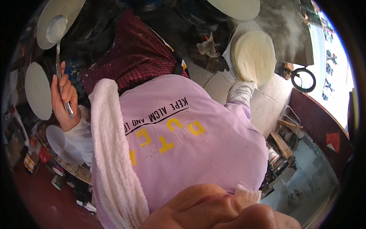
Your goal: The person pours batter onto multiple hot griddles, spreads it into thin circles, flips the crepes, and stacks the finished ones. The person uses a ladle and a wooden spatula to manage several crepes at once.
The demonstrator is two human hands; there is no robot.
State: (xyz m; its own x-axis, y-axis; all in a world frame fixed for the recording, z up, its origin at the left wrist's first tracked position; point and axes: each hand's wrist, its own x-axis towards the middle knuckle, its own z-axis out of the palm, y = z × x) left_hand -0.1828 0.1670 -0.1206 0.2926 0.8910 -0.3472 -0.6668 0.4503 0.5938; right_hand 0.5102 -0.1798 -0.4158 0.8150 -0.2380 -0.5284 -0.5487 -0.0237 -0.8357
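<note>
In my left hand [65,97], at the left, is a metal ladle [58,63], its handle between my fingers and thumb. The ladle's bowl [56,28] holds something whitish and lies over a pale round surface [73,14]. At the upper right, the white cuff [240,92] of my right sleeve meets the near edge of a stack of thin round flatbreads [254,57]. My right hand itself is hidden there, so its grip does not show. Beneath the flatbreads, a white sheet [228,54] sticks out at the side.
More pale round surfaces stand at the left [38,91] and top [234,8]. Steam [288,31] rises by a dark box-like surface. A black ring-shaped object [303,80] is at the right. Cans [58,181] and clutter lie lower left; wood pieces [281,144] lie lower right.
</note>
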